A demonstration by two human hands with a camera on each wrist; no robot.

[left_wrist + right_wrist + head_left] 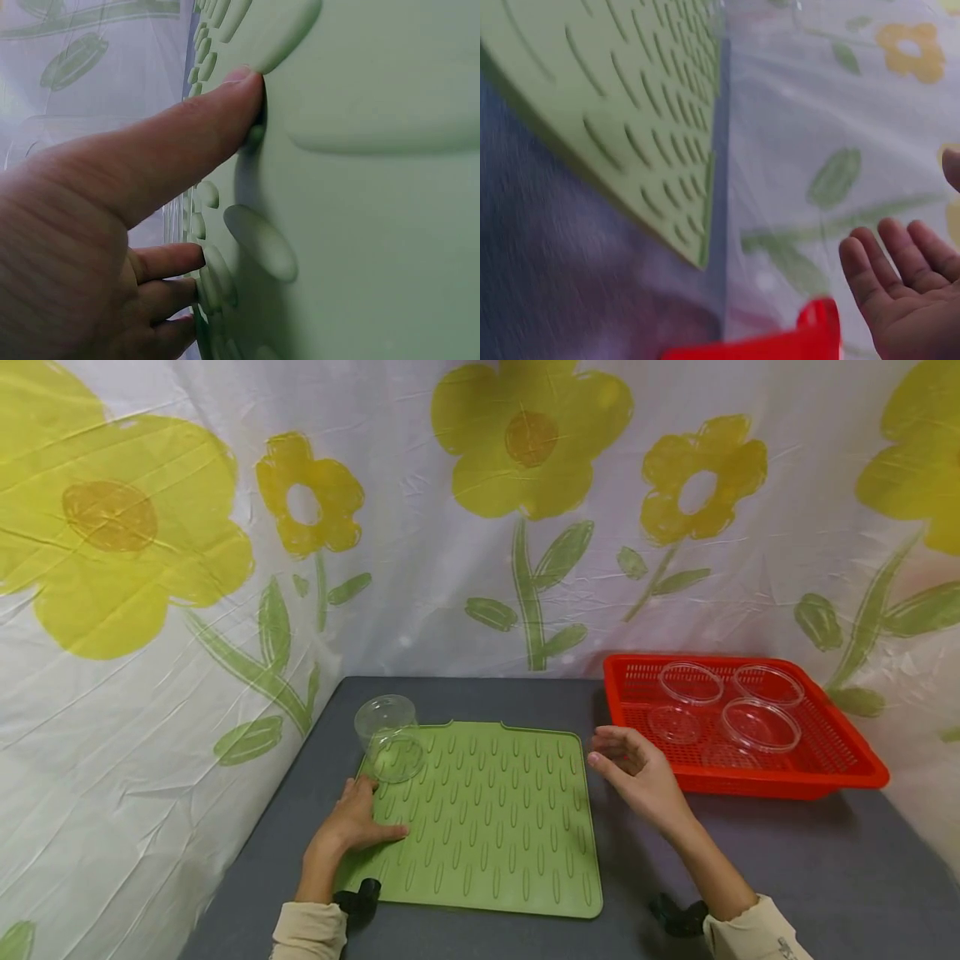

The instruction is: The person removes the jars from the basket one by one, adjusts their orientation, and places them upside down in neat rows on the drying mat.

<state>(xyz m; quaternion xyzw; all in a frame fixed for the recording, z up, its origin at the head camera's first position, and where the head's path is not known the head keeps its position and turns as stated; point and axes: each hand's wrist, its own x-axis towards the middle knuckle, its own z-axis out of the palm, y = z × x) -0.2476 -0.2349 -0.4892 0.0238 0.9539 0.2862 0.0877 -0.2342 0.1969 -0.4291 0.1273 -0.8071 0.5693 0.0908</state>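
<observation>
A green drying mat point(487, 810) with raised oval ridges lies on the dark grey table. On its far left corner stands a clear round plastic container point(390, 739). My left hand point(356, 818) rests on the mat's left side, just nearer than the container. In the left wrist view the thumb point(187, 135) lies straight across the ridges, while the other fingers point(169, 262) reach to the mat's edge. Holding nothing, my right hand point(637, 772) hovers between the mat's right edge and the red basket point(780, 785), its fingers loosely bent.
Three clear round containers, one of them a nearer cup point(761, 727), stand inside the red basket at the far right of the table point(480, 689). Behind and to the left hangs a white curtain point(405, 602) printed with yellow flowers. A black device point(678, 914) sits at each wrist.
</observation>
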